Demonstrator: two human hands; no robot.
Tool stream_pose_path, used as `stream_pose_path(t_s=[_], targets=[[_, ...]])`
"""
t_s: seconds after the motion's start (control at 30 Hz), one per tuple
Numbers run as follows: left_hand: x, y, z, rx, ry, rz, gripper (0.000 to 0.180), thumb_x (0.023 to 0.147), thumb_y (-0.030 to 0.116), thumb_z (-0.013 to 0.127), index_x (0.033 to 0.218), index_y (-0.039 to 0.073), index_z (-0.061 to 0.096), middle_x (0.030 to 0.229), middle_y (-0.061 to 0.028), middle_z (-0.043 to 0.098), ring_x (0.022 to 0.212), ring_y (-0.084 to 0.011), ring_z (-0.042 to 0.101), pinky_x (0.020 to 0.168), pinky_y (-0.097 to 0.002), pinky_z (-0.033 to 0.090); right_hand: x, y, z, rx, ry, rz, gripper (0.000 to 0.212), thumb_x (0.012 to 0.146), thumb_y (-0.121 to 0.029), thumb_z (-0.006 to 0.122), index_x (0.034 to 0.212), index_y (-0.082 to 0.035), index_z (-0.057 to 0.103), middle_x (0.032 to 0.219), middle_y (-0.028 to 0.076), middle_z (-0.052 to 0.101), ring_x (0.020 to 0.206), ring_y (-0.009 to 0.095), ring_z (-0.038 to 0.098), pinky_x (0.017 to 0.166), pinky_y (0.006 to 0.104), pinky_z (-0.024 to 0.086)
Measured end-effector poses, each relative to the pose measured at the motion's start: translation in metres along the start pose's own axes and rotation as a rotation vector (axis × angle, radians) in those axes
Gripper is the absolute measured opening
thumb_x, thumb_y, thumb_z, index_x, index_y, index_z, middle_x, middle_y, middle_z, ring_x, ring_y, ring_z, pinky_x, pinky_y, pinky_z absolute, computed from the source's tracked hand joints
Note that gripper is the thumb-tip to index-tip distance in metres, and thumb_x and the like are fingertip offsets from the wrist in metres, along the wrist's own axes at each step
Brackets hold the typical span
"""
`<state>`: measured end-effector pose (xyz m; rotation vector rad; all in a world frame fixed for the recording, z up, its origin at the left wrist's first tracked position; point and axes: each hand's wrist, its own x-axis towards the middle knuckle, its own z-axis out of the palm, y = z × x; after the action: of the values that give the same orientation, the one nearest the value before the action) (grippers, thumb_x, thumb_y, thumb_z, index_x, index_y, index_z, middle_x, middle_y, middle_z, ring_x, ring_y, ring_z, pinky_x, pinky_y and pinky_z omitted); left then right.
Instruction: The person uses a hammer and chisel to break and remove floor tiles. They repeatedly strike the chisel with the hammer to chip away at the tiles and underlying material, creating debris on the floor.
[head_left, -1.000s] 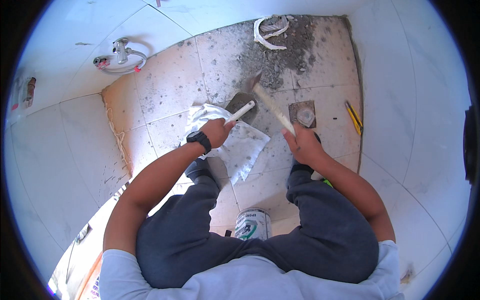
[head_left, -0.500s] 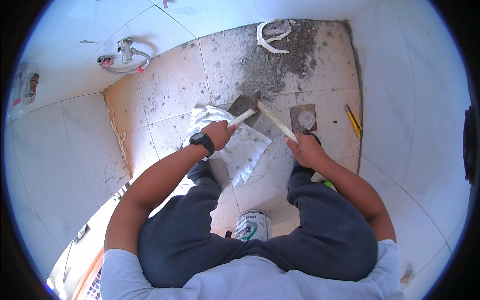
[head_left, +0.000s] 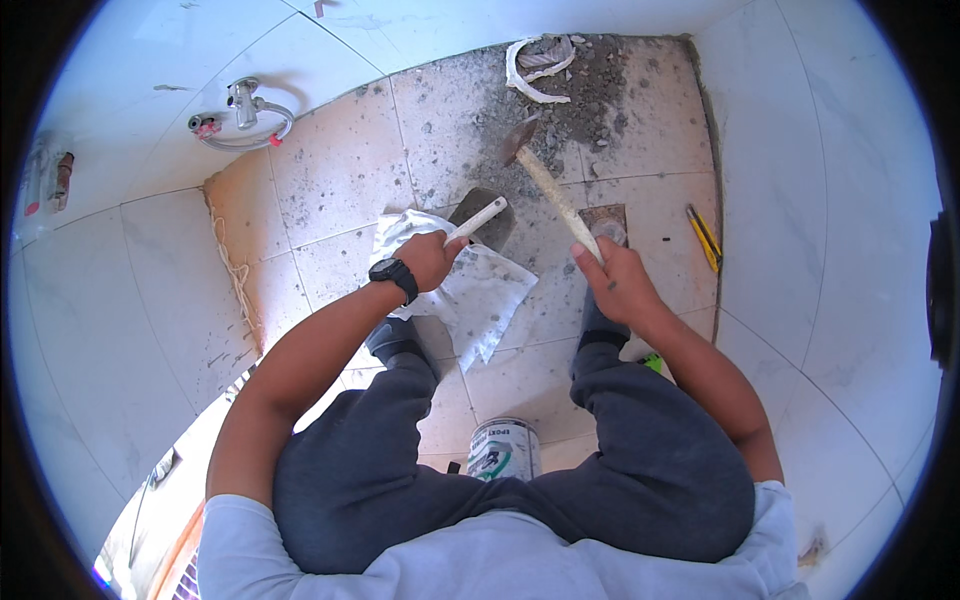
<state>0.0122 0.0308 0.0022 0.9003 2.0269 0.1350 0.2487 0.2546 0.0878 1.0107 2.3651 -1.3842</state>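
My right hand [head_left: 618, 285] is closed round the pale handle of a hammer [head_left: 550, 190]. The hammer's rusty brown head is raised towards the rubble, clear of the other tool. In my left hand [head_left: 430, 258], which wears a black watch at the wrist, is a white-handled tool [head_left: 480, 220]. The end of its handle has a hole and points away from me; its working end is hidden. Behind the handle lies a dark grey square [head_left: 494, 236]; I cannot tell whether it belongs to the tool. A crumpled white sheet [head_left: 495, 290] spreads under my left hand.
Grey rubble [head_left: 600, 95] and a broken white ring [head_left: 515, 75] lie at the far wall. Right of me are a square floor opening [head_left: 605, 216] and a yellow utility knife [head_left: 704, 238]. A paint can [head_left: 505, 445] stands between my legs. A tap [head_left: 243, 103] juts from the left wall.
The hammer head has swung up and away from the end of the white handle, with my right hand shifting slightly. My left hand keeps its hold in nearly the same place.
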Motion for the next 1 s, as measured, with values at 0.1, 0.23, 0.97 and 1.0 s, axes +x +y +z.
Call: stream_pose_path(t_s=[0.1,0.23,0.97,1.0], targets=[[-0.002,0.002,0.0,-0.006,-0.02,-0.01,0.071,0.107,0.058,0.039,0.097,-0.006,0.068,0.086,-0.0295,0.07,0.086,-0.047,0.068,0.081,-0.0541,0.052,-0.002,0.0,0.002,-0.001,-0.011,-0.016,0.048,0.105,-0.042,0.056,0.089,0.003,0.056,0.074,0.029,0.062,0.074,0.048,0.065,0.065,0.0499,0.05],[-0.011,0.009,0.004,0.013,-0.015,-0.031,0.068,0.107,0.056,0.04,0.099,-0.005,0.068,0.087,-0.029,0.071,0.086,-0.0467,0.069,0.081,-0.0545,0.053,-0.004,-0.003,0.003,0.019,-0.021,-0.023,0.048,0.104,-0.042,0.058,0.089,0.004,0.055,0.075,0.029,0.063,0.075,0.049,0.065,0.066,0.0498,0.05],[-0.008,0.007,0.004,0.107,-0.059,-0.065,0.065,0.108,0.054,0.04,0.106,-0.005,0.068,0.091,-0.028,0.072,0.088,-0.0457,0.07,0.08,-0.0545,0.053,-0.001,0.036,0.037,-0.124,-0.031,-0.096,0.044,0.104,-0.036,0.059,0.091,0.006,0.056,0.07,0.031,0.063,0.069,0.05,0.065,0.063,0.0535,0.052],[-0.009,0.008,0.005,0.106,-0.065,-0.062,0.064,0.108,0.054,0.04,0.107,-0.004,0.067,0.09,-0.0279,0.072,0.088,-0.0456,0.07,0.08,-0.0547,0.053,-0.004,0.036,0.038,-0.088,-0.039,-0.06,0.044,0.104,-0.037,0.059,0.091,0.006,0.056,0.071,0.031,0.063,0.069,0.05,0.065,0.064,0.0535,0.052]])
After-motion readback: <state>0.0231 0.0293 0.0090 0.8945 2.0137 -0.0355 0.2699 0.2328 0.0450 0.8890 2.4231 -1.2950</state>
